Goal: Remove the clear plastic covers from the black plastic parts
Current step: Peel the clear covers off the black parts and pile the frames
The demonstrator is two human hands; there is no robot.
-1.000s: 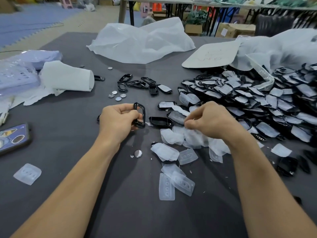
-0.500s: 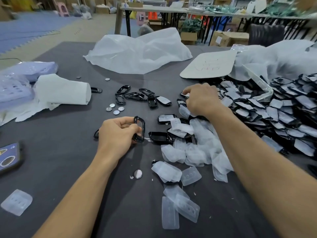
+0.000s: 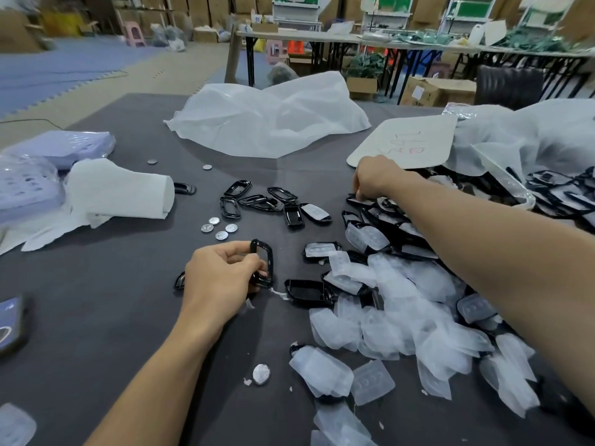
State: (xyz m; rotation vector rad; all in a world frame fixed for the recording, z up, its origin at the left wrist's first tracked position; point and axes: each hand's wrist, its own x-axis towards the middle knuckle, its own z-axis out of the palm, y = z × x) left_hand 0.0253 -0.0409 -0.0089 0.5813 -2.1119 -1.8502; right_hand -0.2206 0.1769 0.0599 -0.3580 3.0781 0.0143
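My left hand (image 3: 219,278) grips a bare black frame part (image 3: 268,263) upright just above the grey table (image 3: 96,310). My right hand (image 3: 376,178) is stretched far forward to the near edge of a big pile of covered black parts (image 3: 399,226). Its fingers curl down onto one black part (image 3: 355,199) there. Loose clear plastic covers (image 3: 402,320) lie heaped under my right forearm. Several bare black parts (image 3: 257,201) lie in a group ahead of my left hand.
Several coins (image 3: 219,228) lie between the bare parts and my left hand, and a round cell (image 3: 261,374) sits near my left forearm. A rolled white sheet (image 3: 122,191) and purple trays (image 3: 32,175) are at left. A white bag (image 3: 273,123) and a card sheet (image 3: 412,143) lie at the back.
My right hand left the heap of clear covers and reached forward and right to the pile of covered parts. My left hand stayed put with the black frame.
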